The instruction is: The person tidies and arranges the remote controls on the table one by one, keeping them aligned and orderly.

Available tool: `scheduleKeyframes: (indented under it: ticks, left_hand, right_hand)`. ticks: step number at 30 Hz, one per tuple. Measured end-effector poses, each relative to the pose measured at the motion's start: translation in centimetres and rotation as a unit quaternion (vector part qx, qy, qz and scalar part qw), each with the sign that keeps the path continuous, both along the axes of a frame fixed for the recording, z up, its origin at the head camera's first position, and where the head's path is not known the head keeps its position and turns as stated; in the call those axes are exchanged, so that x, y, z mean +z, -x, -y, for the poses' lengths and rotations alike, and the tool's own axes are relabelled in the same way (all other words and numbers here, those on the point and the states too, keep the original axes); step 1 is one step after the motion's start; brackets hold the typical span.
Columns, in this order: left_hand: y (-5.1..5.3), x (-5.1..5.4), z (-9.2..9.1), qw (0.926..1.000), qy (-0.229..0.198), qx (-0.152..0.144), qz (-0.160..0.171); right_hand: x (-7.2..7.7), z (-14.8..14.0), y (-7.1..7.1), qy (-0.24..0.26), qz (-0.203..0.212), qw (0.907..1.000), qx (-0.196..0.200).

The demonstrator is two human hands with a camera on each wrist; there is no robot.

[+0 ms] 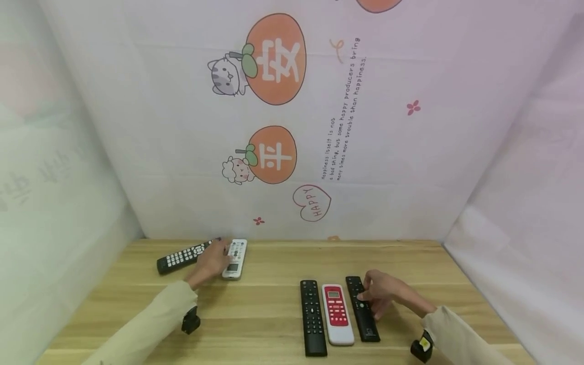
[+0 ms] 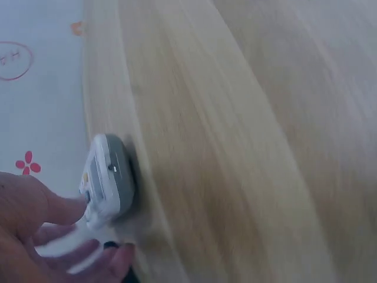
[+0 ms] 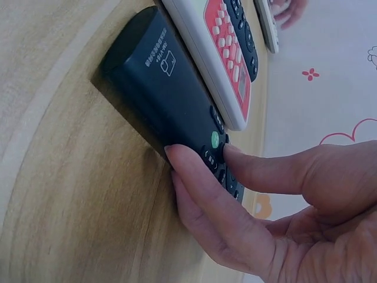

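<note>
My left hand (image 1: 213, 259) is at the back left, beside a white remote control (image 1: 235, 259). In the left wrist view its thumb touches that white remote (image 2: 109, 177), while the other fingers are spread loosely. Partly behind this hand lies a black remote with white buttons (image 1: 181, 257), set at a slant. On the right, my right hand (image 1: 383, 289) pinches a black remote with a green button (image 1: 365, 314). The right wrist view shows the thumb on the button face of this black remote (image 3: 159, 88) and fingers along its side.
Left of the right hand's remote lie a red and white remote (image 1: 341, 335) and a longer black remote (image 1: 313, 319), roughly side by side on the wooden table (image 1: 264, 314). A printed white cloth (image 1: 182, 152) rises behind the table, with more cloth at both sides.
</note>
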State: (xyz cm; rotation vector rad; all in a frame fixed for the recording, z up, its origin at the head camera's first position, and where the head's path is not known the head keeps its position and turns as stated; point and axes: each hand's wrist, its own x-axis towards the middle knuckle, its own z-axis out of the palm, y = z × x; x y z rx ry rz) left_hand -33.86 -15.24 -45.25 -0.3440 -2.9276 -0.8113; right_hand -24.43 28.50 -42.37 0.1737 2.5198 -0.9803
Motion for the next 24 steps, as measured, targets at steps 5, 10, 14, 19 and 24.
scheduleKeyframes:
  ticks: [5,10,14,19,24]
  left_hand:
    - [0.7,0.4,0.5,0.9891,0.070,-0.109,-0.069]
    - [2.1,0.7,1.0,0.9274,0.251,-0.222,-0.166]
    - [2.8,0.7,1.2,0.8669,0.350,-0.255,-0.246]
    - [2.6,0.7,0.9,0.8426,0.384,-0.267,-0.267]
    - [2.8,0.5,0.7,0.8258,0.413,-0.265,-0.277]
  right_hand:
    - [-0.1,0.1,0.2,0.005,0.005,1.0000,0.004]
    - [-0.1,0.1,0.3,0.010,0.007,0.9999,0.010]
    - [0.0,0.1,0.3,0.015,0.009,0.9998,0.012]
    - [-0.2,0.0,0.4,0.020,0.012,0.9996,0.017]
    - [-0.2,-0.1,0.4,0.020,0.014,0.9995,0.022]
